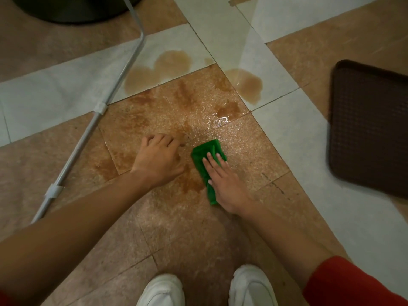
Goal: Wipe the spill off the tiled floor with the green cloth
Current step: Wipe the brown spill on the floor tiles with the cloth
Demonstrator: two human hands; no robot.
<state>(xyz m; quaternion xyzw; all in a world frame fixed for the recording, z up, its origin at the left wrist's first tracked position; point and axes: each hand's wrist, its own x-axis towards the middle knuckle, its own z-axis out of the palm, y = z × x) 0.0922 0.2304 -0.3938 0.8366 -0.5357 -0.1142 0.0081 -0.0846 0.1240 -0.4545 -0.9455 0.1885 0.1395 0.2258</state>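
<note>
A brown liquid spill (pixel 185 100) spreads over the tan and pale floor tiles, with puddles on the pale tiles at the far side and wet streaks across the tan tile. The green cloth (pixel 204 157) lies folded on the tan tile at the spill's near edge. My right hand (pixel 225 182) presses flat on the cloth, fingers spread over it. My left hand (pixel 157 159) rests on the wet tile just left of the cloth, fingers curled under, holding nothing that I can see.
A grey metal pole (pixel 92 127) with white clips lies diagonally across the floor on the left. A dark brown mat (pixel 371 127) sits at the right. A dark round base (pixel 72 7) stands at the top left. My white shoes (pixel 163 290) are at the bottom.
</note>
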